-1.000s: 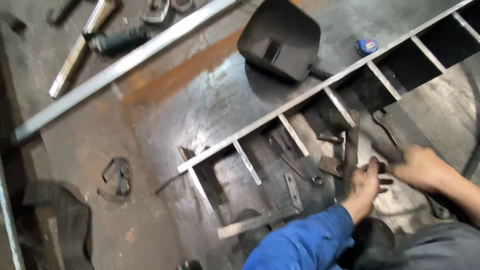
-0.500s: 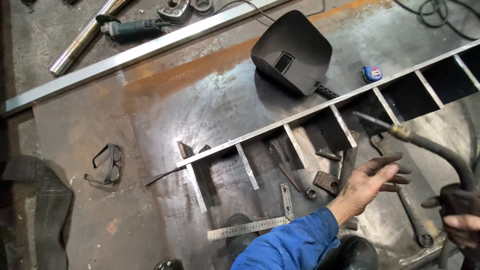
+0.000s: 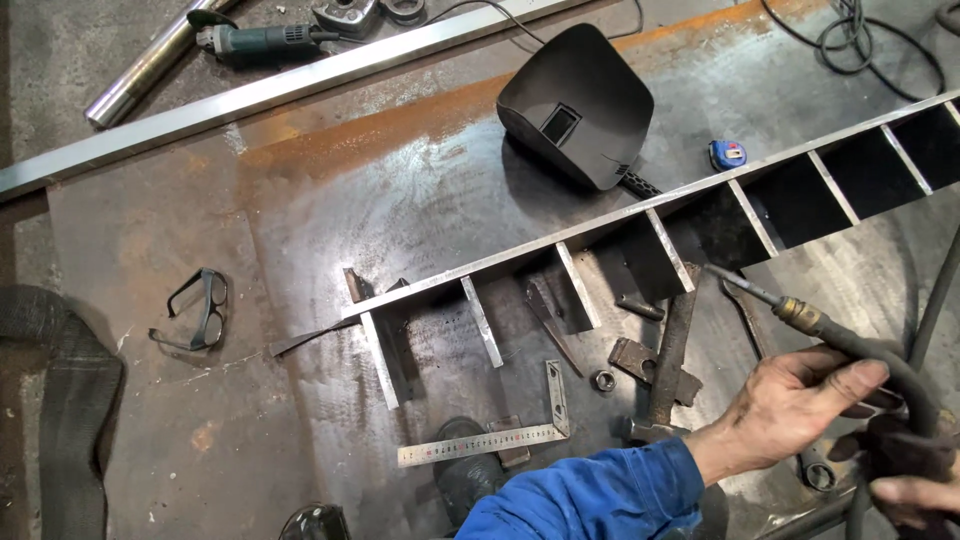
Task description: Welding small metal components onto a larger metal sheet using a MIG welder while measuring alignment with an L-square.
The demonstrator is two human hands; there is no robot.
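My left hand [image 3: 795,405], in a blue sleeve, reaches in from the bottom and closes around the black hose of a welding torch [image 3: 800,315] just behind its brass neck. The torch's thin nozzle points left towards a cross plate of the long steel frame [image 3: 600,225]. My right hand [image 3: 915,490] shows only partly at the bottom right corner, gripping the torch's dark handle. A hammer [image 3: 668,365] and metal scraps lie just left of my left hand.
A black welding mask [image 3: 580,100] and a blue tape measure [image 3: 727,154] lie beyond the frame. A steel ruler [image 3: 480,445] and a nut [image 3: 603,380] lie near me. Safety glasses [image 3: 195,310] rest at the left. An angle grinder [image 3: 260,40] and a long tube [image 3: 250,95] lie at the top.
My left hand left the scraps on the plate, opened, and now grips the torch hose. The torch came in from the right, held by my right hand. The view has widened.
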